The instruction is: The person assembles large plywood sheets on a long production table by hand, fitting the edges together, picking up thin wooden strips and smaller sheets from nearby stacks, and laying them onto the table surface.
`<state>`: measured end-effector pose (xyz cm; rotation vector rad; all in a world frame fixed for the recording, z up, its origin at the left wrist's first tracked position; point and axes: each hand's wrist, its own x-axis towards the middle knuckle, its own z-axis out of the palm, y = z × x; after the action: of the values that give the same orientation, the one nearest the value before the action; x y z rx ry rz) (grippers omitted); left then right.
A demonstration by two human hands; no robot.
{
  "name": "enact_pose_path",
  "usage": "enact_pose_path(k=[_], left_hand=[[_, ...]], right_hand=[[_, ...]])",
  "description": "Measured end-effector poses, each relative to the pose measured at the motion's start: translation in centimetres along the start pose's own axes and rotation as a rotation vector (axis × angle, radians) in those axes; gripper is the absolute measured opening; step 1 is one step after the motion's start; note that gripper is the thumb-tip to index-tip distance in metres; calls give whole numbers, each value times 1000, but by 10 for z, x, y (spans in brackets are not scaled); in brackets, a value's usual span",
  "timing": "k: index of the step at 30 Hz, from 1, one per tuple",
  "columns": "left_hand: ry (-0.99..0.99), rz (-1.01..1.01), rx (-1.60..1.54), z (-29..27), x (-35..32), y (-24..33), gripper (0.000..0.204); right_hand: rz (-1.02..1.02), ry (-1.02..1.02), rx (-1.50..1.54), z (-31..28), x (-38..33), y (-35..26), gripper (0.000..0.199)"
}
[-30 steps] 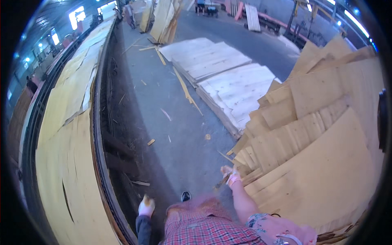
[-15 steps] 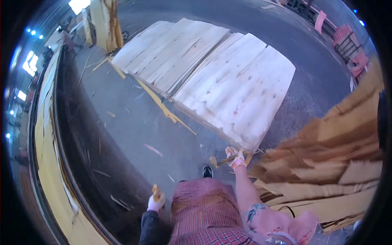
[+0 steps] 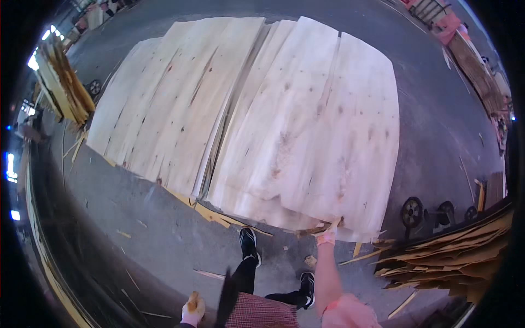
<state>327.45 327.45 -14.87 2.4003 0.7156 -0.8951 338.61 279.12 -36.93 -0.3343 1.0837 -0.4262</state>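
My right hand (image 3: 326, 236), in a pale pinkish glove, is at the near edge of a pale wood veneer sheet (image 3: 306, 126). Its fingers are closed around a short brown strip-like piece (image 3: 309, 232); its exact kind is unclear. Low in the picture, my left hand (image 3: 192, 310) wears a white glove with yellow-brown fingers. Those fingers are curled, and anything inside them is hidden. Left of the near sheet, split by a dark gap, lies another pale veneer sheet (image 3: 164, 104).
Brown veneer sheets (image 3: 443, 257) are stacked at the right, with black wheels (image 3: 412, 212) beyond them. Upright yellowish sheets (image 3: 65, 82) stand at far left. Yellow wood strips (image 3: 216, 215) and scraps lie on the grey floor by my feet.
My view has moved closer to the pale sheets, which now look larger. My right hand has come to the near edge, still with the brown piece. My left hand stays low and curled.
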Motion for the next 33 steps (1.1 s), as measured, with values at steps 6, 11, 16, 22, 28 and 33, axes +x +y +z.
enact_pose_path(k=[6,11,16,22,28,33], left_hand=[[-273,295,-17,-73,96,108,39],[59,622,-325,-42,248,92,44],[-736,280,-1171,-72,224,231,44],[-821,315,-1028,-156,131,341,40],[-416,535,-299,-235,-54,374,33],[-230,472,-692,-223,-228,273,32]], right_hand=[[-175,131,-174,64,-45,-50,25],[-188,176,-202,72,-180,-101,14],[-19,181,-212,54,-292,-146,15],[124,131,-289,10,-284,-155,16],[362,200,-220,-13,-275,-105,9],[623,-54,-416,-71,-278,-150,18]])
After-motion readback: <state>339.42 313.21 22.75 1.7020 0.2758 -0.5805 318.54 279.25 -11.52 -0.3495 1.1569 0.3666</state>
